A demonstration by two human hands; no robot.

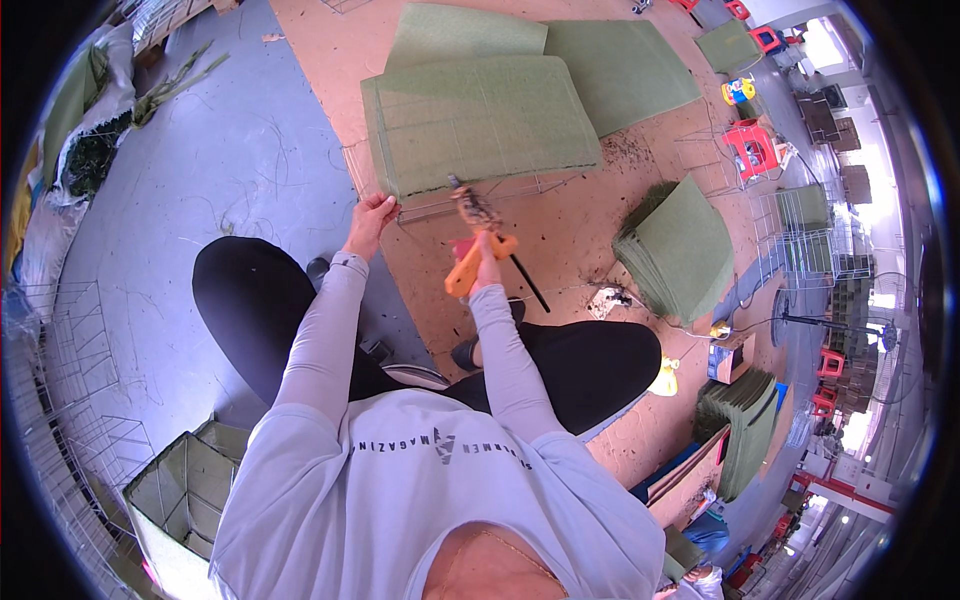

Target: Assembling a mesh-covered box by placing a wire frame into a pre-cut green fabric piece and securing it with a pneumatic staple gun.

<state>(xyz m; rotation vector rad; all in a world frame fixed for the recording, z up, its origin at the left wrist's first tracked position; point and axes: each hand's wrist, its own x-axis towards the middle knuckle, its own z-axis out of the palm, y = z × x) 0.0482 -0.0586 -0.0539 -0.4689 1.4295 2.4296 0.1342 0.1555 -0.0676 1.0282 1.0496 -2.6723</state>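
My right hand (pixel 487 262) is closed around the handle of an orange glue gun (pixel 464 274). Its nozzle end is crusted brown and points at the near edge of a green mesh-like sheet (pixel 480 120); whether it touches cannot be told. From the gun's rear juts a black stick (pixel 530 283). With fingers pinched, my left hand (pixel 370 224) grips the sheet's near left corner. Beneath that sheet a thin metal wire frame (pixel 510 194) shows along the near edge and faintly through the fabric.
More green sheets (pixel 622 70) lie behind on brown cardboard (pixel 320 60). At the right is a stack of green sheets (pixel 690 250), with red stools (pixel 752 150) and wire frames (pixel 815 235) farther off. A green-covered box frame (pixel 185 485) stands at lower left.
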